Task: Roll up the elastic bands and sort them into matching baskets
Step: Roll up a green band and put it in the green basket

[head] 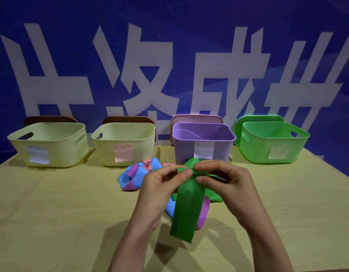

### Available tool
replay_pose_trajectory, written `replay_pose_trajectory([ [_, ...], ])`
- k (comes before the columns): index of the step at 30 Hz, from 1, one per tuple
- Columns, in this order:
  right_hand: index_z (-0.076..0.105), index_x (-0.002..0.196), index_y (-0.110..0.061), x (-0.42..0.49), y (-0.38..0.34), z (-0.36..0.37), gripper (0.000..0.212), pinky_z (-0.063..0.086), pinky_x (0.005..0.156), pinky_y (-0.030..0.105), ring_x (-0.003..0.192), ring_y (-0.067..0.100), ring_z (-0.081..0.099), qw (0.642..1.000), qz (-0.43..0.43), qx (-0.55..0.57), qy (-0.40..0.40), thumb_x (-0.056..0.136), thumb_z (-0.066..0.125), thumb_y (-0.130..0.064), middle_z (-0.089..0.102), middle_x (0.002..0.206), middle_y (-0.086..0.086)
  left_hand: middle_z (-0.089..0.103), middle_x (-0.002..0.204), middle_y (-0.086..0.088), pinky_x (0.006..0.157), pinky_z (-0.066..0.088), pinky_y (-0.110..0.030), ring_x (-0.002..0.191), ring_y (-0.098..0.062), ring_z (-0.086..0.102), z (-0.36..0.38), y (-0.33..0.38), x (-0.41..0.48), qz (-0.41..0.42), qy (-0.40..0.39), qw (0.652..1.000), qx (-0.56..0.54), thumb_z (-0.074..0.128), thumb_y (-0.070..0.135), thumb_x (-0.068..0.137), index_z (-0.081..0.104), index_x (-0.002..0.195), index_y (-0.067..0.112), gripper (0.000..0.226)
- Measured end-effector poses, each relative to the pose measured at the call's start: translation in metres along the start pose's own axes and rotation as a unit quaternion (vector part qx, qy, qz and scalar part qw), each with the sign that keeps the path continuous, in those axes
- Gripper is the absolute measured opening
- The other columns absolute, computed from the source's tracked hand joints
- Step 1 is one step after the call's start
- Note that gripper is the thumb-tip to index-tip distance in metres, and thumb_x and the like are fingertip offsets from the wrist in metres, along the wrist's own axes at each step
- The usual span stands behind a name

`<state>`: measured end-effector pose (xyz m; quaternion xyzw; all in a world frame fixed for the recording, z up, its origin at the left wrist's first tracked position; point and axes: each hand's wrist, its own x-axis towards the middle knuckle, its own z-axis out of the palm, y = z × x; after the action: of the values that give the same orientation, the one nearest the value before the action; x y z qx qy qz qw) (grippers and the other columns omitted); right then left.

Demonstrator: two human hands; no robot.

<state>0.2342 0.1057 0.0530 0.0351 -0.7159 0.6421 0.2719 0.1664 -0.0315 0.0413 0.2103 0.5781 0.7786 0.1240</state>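
A green elastic band [186, 211] hangs over the middle of the table. My left hand [159, 190] and my right hand [226, 185] both pinch its folded top end. Under and behind my hands lies a heap of blue, purple and pink bands [136, 176]. Along the back stand a cream basket with a white label [48, 144], a cream basket with a pink label [123, 144], a purple basket [204, 143] and a green basket [272, 142]. A purple band edge shows inside the purple basket.
The baskets stand in a row against a blue wall with large white characters. Lids lean behind each basket. The yellow table [52, 213] stretches left and right of my hands.
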Motion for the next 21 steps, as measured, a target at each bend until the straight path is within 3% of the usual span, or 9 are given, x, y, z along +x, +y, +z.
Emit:
replay_pose_trajectory([
  [3,0.069,0.104,-0.013,-0.001,0.0006,-0.0008,0.032,0.051,0.072,0.016,0.086,0.007,0.068,0.999,0.033,0.011,-0.002,0.072,0.073,-0.011,0.073,0.093,0.001,0.073,0.094,-0.014,0.083,0.056,-0.031,0.088,-0.021,0.069,-0.001,-0.0009,0.0003,0.015,0.013,1.0,0.012,0.073,0.027,0.062,0.074,0.091,0.008,0.035],
  [6,0.072,0.094,-0.012,-0.0014,0.0012,0.0026,0.026,0.05,0.065,0.016,0.078,0.006,0.067,0.998,0.06,-0.015,-0.006,0.075,0.065,-0.029,0.074,0.084,0.003,0.073,0.094,-0.011,0.085,0.055,-0.032,0.091,-0.02,0.07,-0.0016,-0.0018,-0.0002,0.038,0.015,0.998,0.047,0.072,0.028,0.064,0.074,0.092,0.008,0.035],
  [10,0.074,0.082,-0.015,0.0001,0.0033,0.0049,0.007,0.049,0.065,0.014,0.074,0.002,0.066,0.999,0.046,-0.017,0.009,0.081,0.067,-0.013,0.074,0.078,-0.002,0.073,0.096,-0.011,0.086,0.055,-0.031,0.093,-0.022,0.07,-0.0036,-0.004,0.0004,0.036,0.008,0.998,0.05,0.073,0.028,0.064,0.074,0.093,0.01,0.034],
  [13,0.074,0.087,-0.012,0.0008,0.005,0.0041,0.01,0.051,0.071,0.016,0.08,0.006,0.068,0.999,0.046,0.001,0.007,0.081,0.066,-0.009,0.075,0.084,0.002,0.073,0.097,-0.012,0.084,0.055,-0.03,0.094,-0.022,0.069,-0.005,-0.0023,-0.0002,0.006,-0.017,1.0,0.01,0.073,0.023,0.064,0.073,0.096,0.01,0.035],
  [17,0.074,0.089,-0.015,0.0003,0.0049,0.0026,0.017,0.05,0.072,0.015,0.082,0.006,0.068,1.0,0.029,0.005,0.006,0.074,0.067,-0.017,0.075,0.087,-0.001,0.073,0.096,-0.008,0.078,0.056,-0.028,0.09,-0.02,0.071,-0.0052,0.0022,-0.0014,-0.027,-0.025,0.999,-0.005,0.075,0.029,0.06,0.068,0.103,0.013,0.046],
  [21,0.074,0.088,-0.015,-0.0005,0.0046,-0.0001,0.02,0.051,0.069,0.014,0.079,0.003,0.068,1.0,0.018,0.015,-0.001,0.076,0.068,0.0,0.076,0.085,-0.003,0.073,0.088,-0.011,0.072,0.056,-0.03,0.081,-0.021,0.07,-0.0033,0.0036,-0.0012,-0.042,-0.023,0.999,-0.011,0.072,0.038,0.06,0.071,0.093,0.007,0.045],
])
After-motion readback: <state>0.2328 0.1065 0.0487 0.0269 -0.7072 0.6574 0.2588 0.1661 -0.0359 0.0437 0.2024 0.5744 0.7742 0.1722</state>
